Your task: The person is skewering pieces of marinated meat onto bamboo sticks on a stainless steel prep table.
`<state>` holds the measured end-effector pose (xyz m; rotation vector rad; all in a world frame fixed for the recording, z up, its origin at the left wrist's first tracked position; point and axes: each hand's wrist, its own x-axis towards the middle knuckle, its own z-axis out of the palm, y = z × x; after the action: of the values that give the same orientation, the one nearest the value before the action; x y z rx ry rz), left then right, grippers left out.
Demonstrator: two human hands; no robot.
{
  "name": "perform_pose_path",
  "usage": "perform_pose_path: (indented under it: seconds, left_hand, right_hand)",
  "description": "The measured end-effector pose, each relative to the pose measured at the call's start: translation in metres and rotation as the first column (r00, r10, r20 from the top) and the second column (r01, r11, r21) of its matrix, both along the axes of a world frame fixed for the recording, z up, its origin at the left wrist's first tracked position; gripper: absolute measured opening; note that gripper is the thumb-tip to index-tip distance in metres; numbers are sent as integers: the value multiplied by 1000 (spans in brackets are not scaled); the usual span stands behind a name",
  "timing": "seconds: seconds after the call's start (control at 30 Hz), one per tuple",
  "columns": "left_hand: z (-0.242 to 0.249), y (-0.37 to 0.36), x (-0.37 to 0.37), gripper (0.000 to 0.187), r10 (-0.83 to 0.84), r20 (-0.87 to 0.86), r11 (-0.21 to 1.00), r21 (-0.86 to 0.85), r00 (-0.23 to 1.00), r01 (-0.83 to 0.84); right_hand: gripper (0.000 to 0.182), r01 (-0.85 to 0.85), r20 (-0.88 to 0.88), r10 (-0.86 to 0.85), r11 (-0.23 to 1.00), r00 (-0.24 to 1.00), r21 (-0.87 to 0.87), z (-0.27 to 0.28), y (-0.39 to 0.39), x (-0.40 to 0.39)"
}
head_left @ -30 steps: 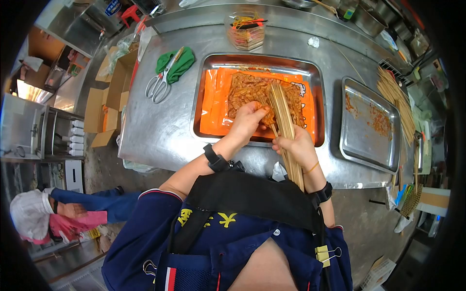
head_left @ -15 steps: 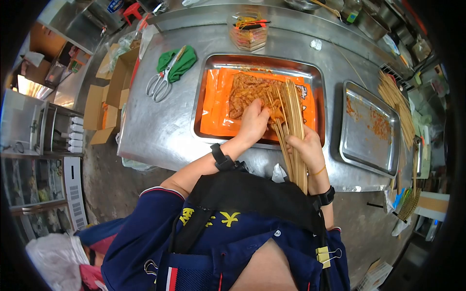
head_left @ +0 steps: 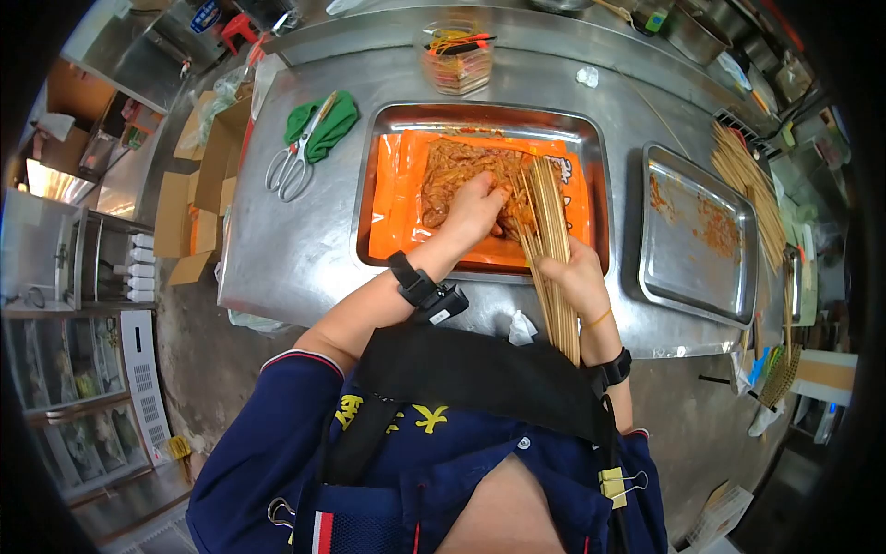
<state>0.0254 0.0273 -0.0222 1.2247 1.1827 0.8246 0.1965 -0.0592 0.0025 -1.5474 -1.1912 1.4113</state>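
My right hand (head_left: 576, 277) is wrapped round a bundle of thin bamboo skewers (head_left: 552, 217), which slants up over the near right part of a steel tray (head_left: 604, 185). A few of these skewers stand slightly apart on the left side. My left hand (head_left: 474, 210) is in the marinated sliced meat (head_left: 446, 171), its fingers bent closed on some of it; the fingertips are partly hidden. The meat lies on an orange printed plastic bag (head_left: 392, 194) inside the tray. Sauce and meat show close to the skewer tips.
Scissors (head_left: 291, 171) and a green cloth (head_left: 332, 127) lie left of the tray. A clear container (head_left: 457, 60) stands behind it. On the right are a sauce-stained tray (head_left: 688, 277) and loose skewers (head_left: 748, 185). A crumpled tissue (head_left: 521, 328) lies at the table's front edge.
My left hand has moved slightly left, away from the skewer tips and onto the meat. My right hand keeps its hold on the skewers. A person at the lower left has left the view.
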Motion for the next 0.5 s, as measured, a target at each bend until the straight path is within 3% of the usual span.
perform_pose_path:
  seconds: [0.13,0.23,0.5]
  left_hand:
    - [-2,0,-4,17,7,59,1000,-11,998,-7]
    - [3,-3,-6,18,2,107,998,-56,994,4]
    - [-3,-5,-5,21,-20,198,998,-62,980,33]
  right_hand:
    - [23,27,-5,-27,998,1000,-57,2,2,-1]
    - [20,78,-121,-90,992,989,-99,4,2,-2]
    - [18,56,-97,-62,997,993,-62,3,5,-3]
